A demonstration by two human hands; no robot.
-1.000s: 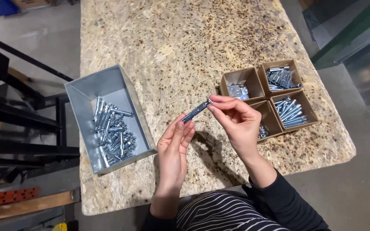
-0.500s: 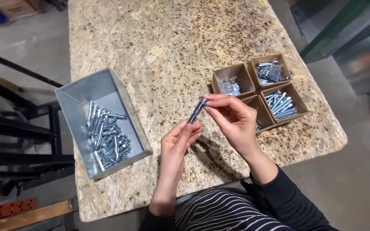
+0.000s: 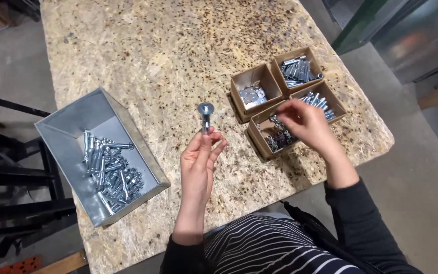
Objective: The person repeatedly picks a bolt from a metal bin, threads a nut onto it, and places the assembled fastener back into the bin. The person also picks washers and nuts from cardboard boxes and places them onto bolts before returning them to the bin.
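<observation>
My left hand [image 3: 201, 162] pinches a silver bolt [image 3: 206, 115] upright by its lower end, its head on top, above the board table [image 3: 153, 61]. My right hand [image 3: 305, 124] hovers with bent fingers over the near-left cardboard box [image 3: 259, 139], which holds small dark nuts; whether the fingers grip anything is hidden. Three more cardboard boxes adjoin it: one with washers [image 3: 253, 92], two with bolts [image 3: 298, 70] [image 3: 325, 101].
A grey metal bin [image 3: 72, 127] with several assembled bolts stands at the table's left edge. Black metal frames stand on the floor to the left. The table's near edge is just in front of my striped top.
My right hand has let go of the bolt and moved right to the box of nuts. My left hand now holds the bolt alone, turned upright.
</observation>
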